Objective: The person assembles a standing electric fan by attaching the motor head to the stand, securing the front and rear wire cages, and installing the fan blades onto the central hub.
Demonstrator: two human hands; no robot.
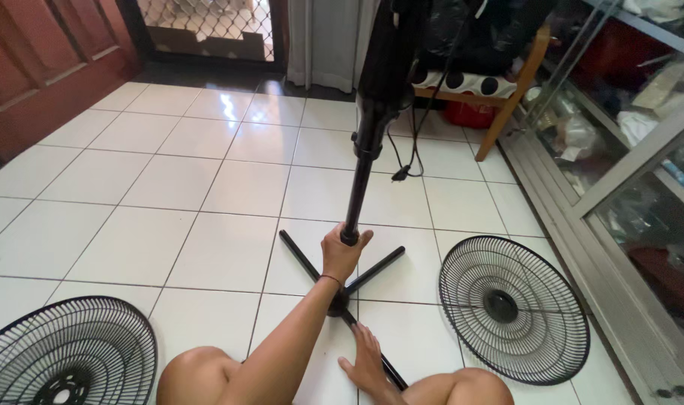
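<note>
I sit on the tiled floor with a black pedestal fan stand in front of me. My left hand (344,253) is closed around the lower part of the upright black pole (361,176), just above the cross-shaped base (301,255). My right hand (364,361) lies flat, fingers spread, pressing on the near leg of the base (393,373) between my knees. The pole rises to the fan's dark motor housing (387,52) at the top of the view. A thin bracelet is on my left wrist.
Two black wire fan grilles lie on the floor, one at the right (513,307) and one at the lower left (68,354). A power cord with plug (402,174) hangs behind the pole. A wooden chair (507,97), glass cabinet (627,172) and red door (34,67) border the floor.
</note>
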